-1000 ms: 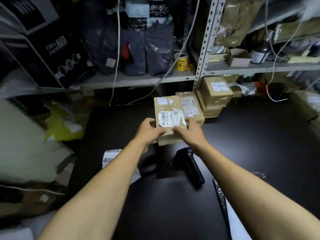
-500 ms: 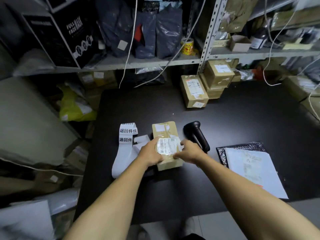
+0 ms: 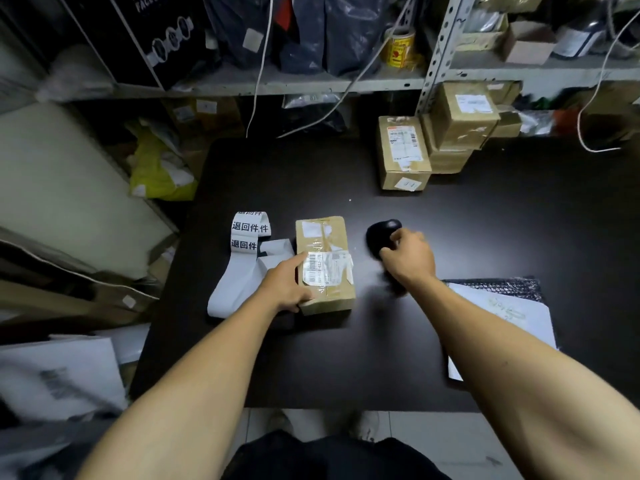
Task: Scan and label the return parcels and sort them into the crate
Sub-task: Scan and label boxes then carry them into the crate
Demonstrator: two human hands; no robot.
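A small brown cardboard parcel (image 3: 323, 237) with a white barcode label lies on the black table (image 3: 311, 358). My left hand (image 3: 287, 285) rests on its left side and holds it down. To the right, my right hand (image 3: 408, 258) is closed around the handle of a black barcode scanner (image 3: 382, 233); the scanner is blurred. A strip of white return labels (image 3: 242, 258) with black print lies just left of the parcel. No crate is in view.
More brown parcels (image 3: 401, 150) (image 3: 462, 116) are stacked at the table's far edge under a metal shelf (image 3: 433, 57). A white mailer on bubble wrap (image 3: 502, 313) lies at the right. Bags and boxes crowd the shelves and the floor at left.
The parcel was drawn from the far stack toward me and set down. My right hand has left the parcel and taken hold of the scanner. My left hand stays on the parcel.
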